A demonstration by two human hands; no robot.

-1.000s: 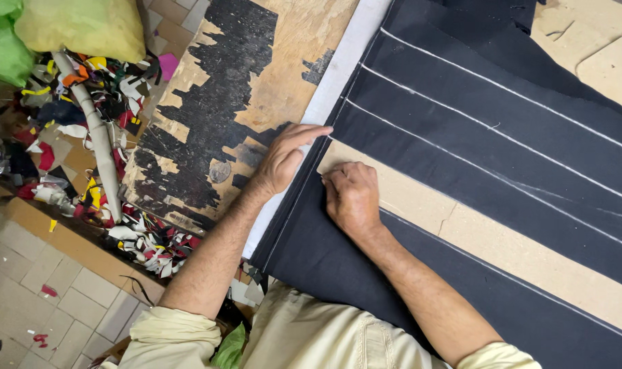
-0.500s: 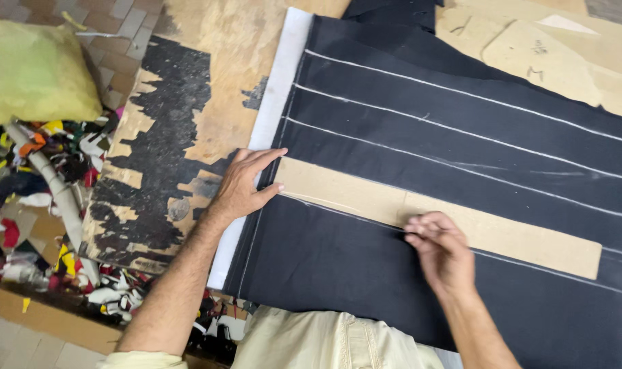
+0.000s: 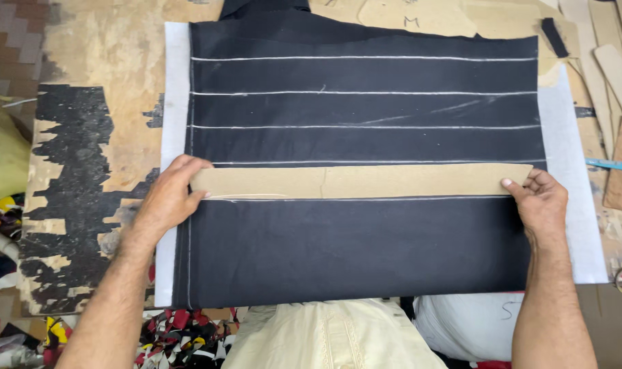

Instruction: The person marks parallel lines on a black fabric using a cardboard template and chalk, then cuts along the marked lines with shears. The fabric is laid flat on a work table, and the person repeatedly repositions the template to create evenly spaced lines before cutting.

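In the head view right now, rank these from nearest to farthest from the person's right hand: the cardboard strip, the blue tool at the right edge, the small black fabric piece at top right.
From the right hand:
1. Cardboard strip: touching the fingers, lying across the black cloth.
2. Blue tool: at the right edge, just above the hand.
3. Small black fabric piece: top right, farthest away.

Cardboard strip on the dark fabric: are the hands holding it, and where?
Yes. The left hand holds the cardboard strip at its left end, the right hand at its right end, flat on the dark fabric.
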